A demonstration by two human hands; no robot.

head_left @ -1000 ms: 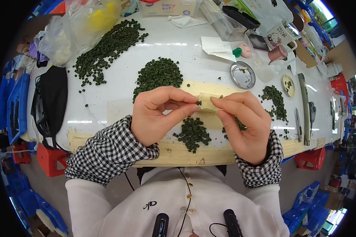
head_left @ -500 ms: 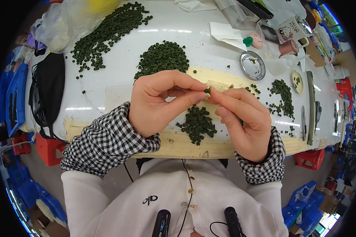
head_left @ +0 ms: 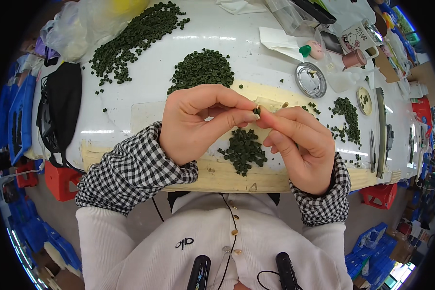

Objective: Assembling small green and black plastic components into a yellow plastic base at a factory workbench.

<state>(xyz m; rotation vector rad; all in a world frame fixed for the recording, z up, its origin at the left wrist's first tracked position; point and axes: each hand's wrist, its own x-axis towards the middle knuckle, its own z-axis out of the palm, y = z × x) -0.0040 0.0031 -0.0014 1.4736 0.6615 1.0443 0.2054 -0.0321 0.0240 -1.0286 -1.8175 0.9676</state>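
Left hand [head_left: 193,123] grip pinching a green part [head_left: 257,111] over the worktop [head_left: 256,60], right hand [head_left: 302,142] forefinger against it, right grip's hold unclear; a light, steady pinch with the part square to that fingertip should work best.

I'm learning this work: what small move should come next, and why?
Perhaps press the green piece gently with the index fingertip of the right hand: that fingertip sits at the piece, while the left hand pinches it between thumb and finger.
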